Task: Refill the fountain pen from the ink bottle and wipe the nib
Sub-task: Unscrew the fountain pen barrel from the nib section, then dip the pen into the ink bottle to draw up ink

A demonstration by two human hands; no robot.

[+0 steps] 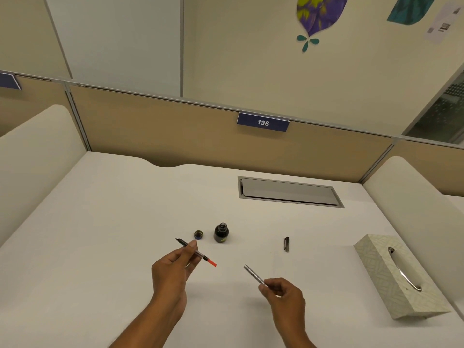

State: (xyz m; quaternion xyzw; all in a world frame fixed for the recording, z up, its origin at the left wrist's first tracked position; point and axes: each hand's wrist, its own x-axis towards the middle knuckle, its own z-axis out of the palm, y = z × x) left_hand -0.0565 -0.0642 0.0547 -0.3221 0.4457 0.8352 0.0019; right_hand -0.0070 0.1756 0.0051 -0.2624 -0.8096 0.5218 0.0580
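My left hand (173,270) pinches the pen's nib section (200,254), a clear converter with a red end, its black nib pointing up-left. My right hand (283,292) holds the silver pen barrel (253,273), separated from the nib section and pointing up-left. An open dark ink bottle (221,233) stands upright on the white desk (113,222), just beyond my left hand. Its round cap (198,234) lies to the bottle's left. The dark pen cap (286,244) lies on the desk to the right of the bottle.
A patterned tissue box (399,277) sits at the right edge of the desk. A grey cable hatch (288,192) is set into the desk further back. Tan partitions with a blue "138" sign (263,122) close the back and sides.
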